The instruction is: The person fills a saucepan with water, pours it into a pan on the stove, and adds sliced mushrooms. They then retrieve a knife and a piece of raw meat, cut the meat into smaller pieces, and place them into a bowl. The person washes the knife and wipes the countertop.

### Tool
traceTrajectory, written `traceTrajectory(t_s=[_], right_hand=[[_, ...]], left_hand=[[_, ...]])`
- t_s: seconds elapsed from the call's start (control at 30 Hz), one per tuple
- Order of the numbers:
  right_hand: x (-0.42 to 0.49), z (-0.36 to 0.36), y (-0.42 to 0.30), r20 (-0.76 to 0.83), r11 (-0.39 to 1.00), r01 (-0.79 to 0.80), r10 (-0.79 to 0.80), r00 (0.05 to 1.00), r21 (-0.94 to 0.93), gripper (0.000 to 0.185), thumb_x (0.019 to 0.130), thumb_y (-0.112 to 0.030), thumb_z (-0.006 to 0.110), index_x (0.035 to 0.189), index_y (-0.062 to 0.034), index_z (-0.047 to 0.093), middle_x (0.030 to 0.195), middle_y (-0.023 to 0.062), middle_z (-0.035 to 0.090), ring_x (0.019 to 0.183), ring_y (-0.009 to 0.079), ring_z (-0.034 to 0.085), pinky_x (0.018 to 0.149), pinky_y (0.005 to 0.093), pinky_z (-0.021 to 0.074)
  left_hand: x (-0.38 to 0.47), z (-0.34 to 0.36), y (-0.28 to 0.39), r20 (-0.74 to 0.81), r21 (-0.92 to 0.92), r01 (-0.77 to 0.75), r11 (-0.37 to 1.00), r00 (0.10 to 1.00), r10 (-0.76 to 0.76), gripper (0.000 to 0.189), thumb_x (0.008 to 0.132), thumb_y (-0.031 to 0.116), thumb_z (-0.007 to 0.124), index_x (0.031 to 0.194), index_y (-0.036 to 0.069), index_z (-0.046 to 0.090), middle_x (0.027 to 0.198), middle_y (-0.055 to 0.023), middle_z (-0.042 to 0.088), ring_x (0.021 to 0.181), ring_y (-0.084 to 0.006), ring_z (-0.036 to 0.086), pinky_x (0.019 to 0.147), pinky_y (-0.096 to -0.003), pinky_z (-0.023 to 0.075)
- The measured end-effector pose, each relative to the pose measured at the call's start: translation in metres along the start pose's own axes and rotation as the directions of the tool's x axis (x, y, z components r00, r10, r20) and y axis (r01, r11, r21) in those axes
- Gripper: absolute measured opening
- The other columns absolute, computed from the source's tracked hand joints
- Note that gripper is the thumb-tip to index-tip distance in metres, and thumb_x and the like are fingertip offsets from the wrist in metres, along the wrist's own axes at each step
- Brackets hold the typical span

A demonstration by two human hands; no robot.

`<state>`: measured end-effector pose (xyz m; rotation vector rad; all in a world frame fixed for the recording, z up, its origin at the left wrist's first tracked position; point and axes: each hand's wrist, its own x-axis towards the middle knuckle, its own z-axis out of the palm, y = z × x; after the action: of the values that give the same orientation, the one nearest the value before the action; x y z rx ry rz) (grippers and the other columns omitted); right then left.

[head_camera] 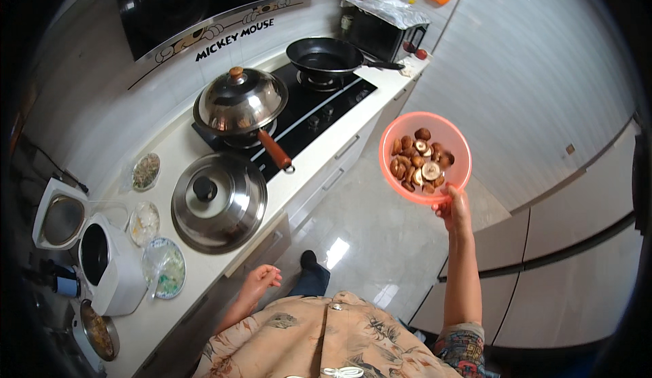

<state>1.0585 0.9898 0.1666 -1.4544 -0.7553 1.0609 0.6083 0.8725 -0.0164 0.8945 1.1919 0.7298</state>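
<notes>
My right hand [452, 209] grips the rim of a pink plastic basin [462, 174], thumb on the inner side and fingers beneath. Inside the basin lie several brown shiitake mushrooms [417, 162], some with pale gills turned up. The basin is held out over the floor, to the right of the cooktop counter. My left hand [261, 280] hangs beside the counter's front edge with its fingers loosely bent and nothing in it. Nearest to it on the counter is a large steel lid [224, 220] with a black knob.
A lidded wok [239, 103] and a black frying pan [326, 56] stand on the gas cooktop [305, 110], handles outward. Plastic-covered dishes [164, 271] and an open white rice cooker [119, 271] occupy the left counter. Grey cabinet doors [550, 276] stand at right.
</notes>
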Motion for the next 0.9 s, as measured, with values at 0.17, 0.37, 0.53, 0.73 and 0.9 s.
traceTrajectory(t_s=[0.17, 0.37, 0.53, 0.73, 0.9], right_hand=[[0.118, 0.063, -0.060, 0.015, 0.999, 0.002, -0.002, 1.000, -0.034, 0.024, 0.079, -0.019, 0.050, 0.095, -0.0008, 0.051, 0.069, 0.0097, 0.060, 0.045, 0.0146, 0.056, 0.038, 0.0233, 0.0416], [0.245, 0.122, -0.116, 0.074, 0.970, 0.081, -0.066, 0.995, -0.228, 0.019, 0.081, -0.019, 0.048, 0.089, -0.0025, 0.054, 0.066, 0.0102, 0.061, 0.046, 0.0146, 0.056, 0.039, 0.0255, 0.0388], [0.358, 0.187, -0.137, 0.116, 0.914, 0.209, -0.179, 0.977, -0.347, 0.024, 0.084, -0.025, 0.053, 0.093, -0.0024, 0.056, 0.070, 0.0113, 0.063, 0.048, 0.0161, 0.058, 0.042, 0.0247, 0.0421], [0.481, 0.268, -0.119, 0.161, 0.462, 0.485, -0.579, 0.799, -0.743, 0.054, 0.078, -0.029, 0.057, 0.124, -0.0030, 0.045, 0.084, 0.0202, 0.066, 0.069, 0.0324, 0.066, 0.060, 0.0435, 0.0519], [0.545, 0.307, -0.088, 0.430, 0.007, 0.600, -0.690, 0.582, -0.800, 0.077, 0.077, -0.032, 0.059, 0.140, -0.0031, 0.026, 0.073, 0.0211, 0.065, 0.068, 0.0385, 0.065, 0.061, 0.0473, 0.0505]], left_hand=[[0.108, 0.024, 0.030, 0.140, -0.001, -0.040, 0.999, 0.989, 0.039, 0.025, 0.095, 0.019, 0.050, 0.107, -0.002, 0.055, 0.094, -0.0094, 0.062, 0.079, -0.0118, 0.058, 0.073, -0.0250, 0.0473], [0.182, 0.041, 0.069, 0.262, 0.090, -0.119, 0.989, 0.961, 0.092, 0.027, 0.097, 0.018, 0.045, 0.113, -0.002, 0.052, 0.098, -0.0095, 0.060, 0.084, -0.0126, 0.058, 0.077, -0.0252, 0.0464], [0.201, 0.027, 0.046, 0.015, 0.001, -0.108, 0.994, 0.994, 0.108, 0.024, 0.093, 0.016, 0.051, 0.111, 0.000, 0.053, 0.097, -0.0086, 0.061, 0.085, -0.0134, 0.058, 0.077, -0.0274, 0.0471], [0.206, 0.035, -0.004, -0.334, -0.276, -0.170, 0.946, 0.940, 0.071, 0.019, 0.089, 0.014, 0.059, 0.103, 0.002, 0.057, 0.091, -0.0051, 0.061, 0.086, -0.0120, 0.057, 0.076, -0.0277, 0.0477], [0.231, 0.081, 0.004, -0.562, -0.271, -0.294, 0.917, 0.821, 0.097, 0.029, 0.093, 0.026, 0.053, 0.105, 0.000, 0.058, 0.089, -0.0051, 0.061, 0.077, -0.0116, 0.058, 0.070, -0.0272, 0.0495]])
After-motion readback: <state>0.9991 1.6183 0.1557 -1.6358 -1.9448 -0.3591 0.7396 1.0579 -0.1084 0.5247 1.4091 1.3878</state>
